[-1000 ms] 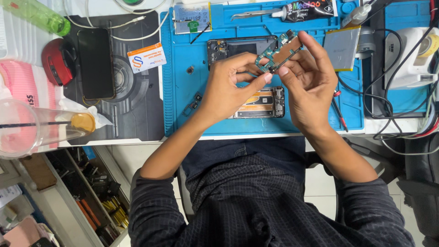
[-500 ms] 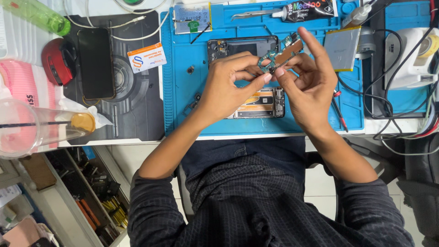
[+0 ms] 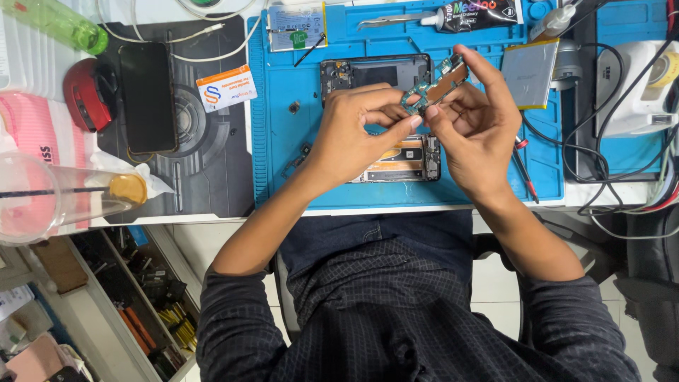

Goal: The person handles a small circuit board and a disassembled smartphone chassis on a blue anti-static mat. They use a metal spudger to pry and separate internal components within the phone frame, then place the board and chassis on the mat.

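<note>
A small green phone circuit board (image 3: 437,83) is held up between both hands above a blue repair mat (image 3: 297,148). My left hand (image 3: 357,134) pinches its lower left end with thumb and forefinger. My right hand (image 3: 475,127) grips the board from the right, forefinger stretched along its upper edge. Under my hands lies an opened phone body (image 3: 399,159) with its insides showing. A dark phone frame (image 3: 371,72) lies just beyond the board on the mat.
On the mat's far edge lie tweezers (image 3: 385,21), a black glue tube (image 3: 474,14) and a flat silver battery (image 3: 529,71). A black phone (image 3: 147,95) rests on a grey mat at left, beside a red mouse (image 3: 83,95). A plastic cup (image 3: 49,201) stands front left. Cables (image 3: 622,191) crowd the right.
Both hands with the circuit board have shifted slightly; the board's tilt between the fingers has changed a little. Everything else on the table stays put.
</note>
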